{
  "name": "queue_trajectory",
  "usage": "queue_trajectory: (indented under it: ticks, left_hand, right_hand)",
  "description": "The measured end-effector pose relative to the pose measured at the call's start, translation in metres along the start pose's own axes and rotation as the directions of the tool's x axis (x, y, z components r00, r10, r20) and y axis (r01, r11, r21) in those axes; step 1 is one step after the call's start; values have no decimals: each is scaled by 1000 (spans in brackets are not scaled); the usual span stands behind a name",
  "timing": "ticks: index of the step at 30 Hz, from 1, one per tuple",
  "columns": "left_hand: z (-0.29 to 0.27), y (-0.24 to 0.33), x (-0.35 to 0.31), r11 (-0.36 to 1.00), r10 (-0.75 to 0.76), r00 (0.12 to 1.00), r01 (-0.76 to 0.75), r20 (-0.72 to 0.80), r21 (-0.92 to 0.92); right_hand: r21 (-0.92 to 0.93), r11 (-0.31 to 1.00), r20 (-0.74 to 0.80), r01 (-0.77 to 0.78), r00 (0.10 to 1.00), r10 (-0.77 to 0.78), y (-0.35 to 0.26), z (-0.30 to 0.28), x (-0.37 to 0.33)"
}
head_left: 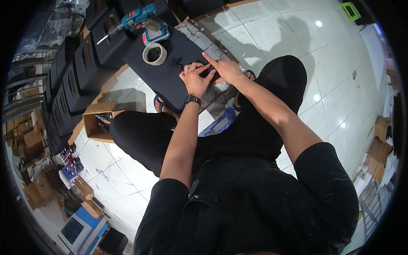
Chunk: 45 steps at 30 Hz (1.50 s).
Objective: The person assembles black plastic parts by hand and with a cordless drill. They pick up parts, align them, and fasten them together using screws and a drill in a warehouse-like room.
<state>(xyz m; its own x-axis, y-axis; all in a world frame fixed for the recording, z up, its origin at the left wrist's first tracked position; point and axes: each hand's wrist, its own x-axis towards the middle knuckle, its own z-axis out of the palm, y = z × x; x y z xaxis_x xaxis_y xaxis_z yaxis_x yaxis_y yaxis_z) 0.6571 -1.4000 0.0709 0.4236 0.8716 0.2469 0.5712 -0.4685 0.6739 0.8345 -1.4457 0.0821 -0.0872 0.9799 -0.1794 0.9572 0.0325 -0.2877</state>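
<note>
My left hand [197, 80] and my right hand [228, 71] meet over the right side of a dark flat work surface [148, 78]. Between their fingertips is a small black part [211, 68], mostly covered, so its kind does not show. The left thumb and fingers pinch toward it. On the right hand the index finger points out straight while the other fingers bend in around the part. Loose small black pieces [177, 63] lie just left of my left hand. Farther left stands a round pale container [154, 54] filled with small dark pieces that look like screws.
A teal cordless drill [139, 17] sits at the far end of the surface, bit pointing left. Black moulded cases [87, 57] line the left. An open cardboard box [97, 123] holding dark items stands beside my left knee. A blue-and-grey object [219, 122] lies between my legs.
</note>
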Motion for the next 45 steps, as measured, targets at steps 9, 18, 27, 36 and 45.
queue_trajectory:
  ticks: [9,18,27,36,45]
  left_hand:
    - [1,1,-2,999,-20,999,21,-28,41]
    - [1,6,2,997,-52,999,53,-8,48]
    - [-45,-2,-22,882,287,920,-362,266,300]
    - [-52,4,-5,745,327,777,-562,538,359]
    - [-57,0,6,781,273,765,-530,584,329]
  right_hand:
    - [34,999,43,-34,999,32,-1,0,6]
    - [37,997,169,66,983,-72,13,-10,13]
    - [-26,999,155,28,988,-23,5,-7,10]
    - [76,988,47,131,990,-135,18,2,11]
    - [36,994,72,103,992,-105,12,-1,10]
